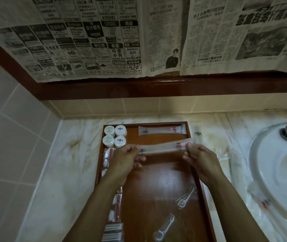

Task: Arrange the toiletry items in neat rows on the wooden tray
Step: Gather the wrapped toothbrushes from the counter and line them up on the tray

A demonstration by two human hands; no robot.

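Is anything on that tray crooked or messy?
Yes. Two clear-wrapped white floss picks lie slanted and apart on the brown wooden tray, not in a row. The four round white tubs sit square. Both hands hold a long clear toothbrush packet.

Two bare forearms rise from the lower edge of the view; no sleeve, cuff, watch or band shows on either; the left hand (128, 158) and the right hand (199, 158) are gloveless, with no rings visible; the fingernails look short and unpainted, though blur softens the fingertips.
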